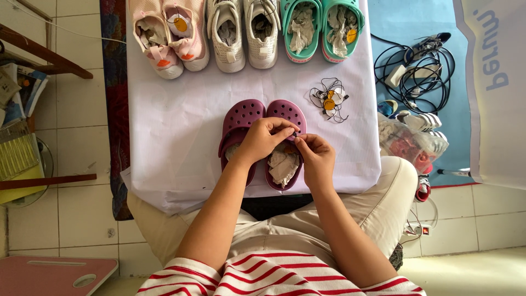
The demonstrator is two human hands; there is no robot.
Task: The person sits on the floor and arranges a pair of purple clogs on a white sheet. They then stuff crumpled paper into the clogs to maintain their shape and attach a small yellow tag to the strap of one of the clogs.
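Note:
A pair of maroon clogs lies on a white sheet in front of me. The left clog sits under my left wrist. The right clog holds crumpled white paper. My left hand and my right hand meet over the right clog's strap area, fingertips pinched together on a small dark piece there. What exactly the fingers pinch is too small to tell.
At the sheet's far edge stand pink shoes, white sneakers and teal clogs, all stuffed with paper. A bundle of tags on black strings lies right of the maroon pair. Cables and a bag of shoes lie at right.

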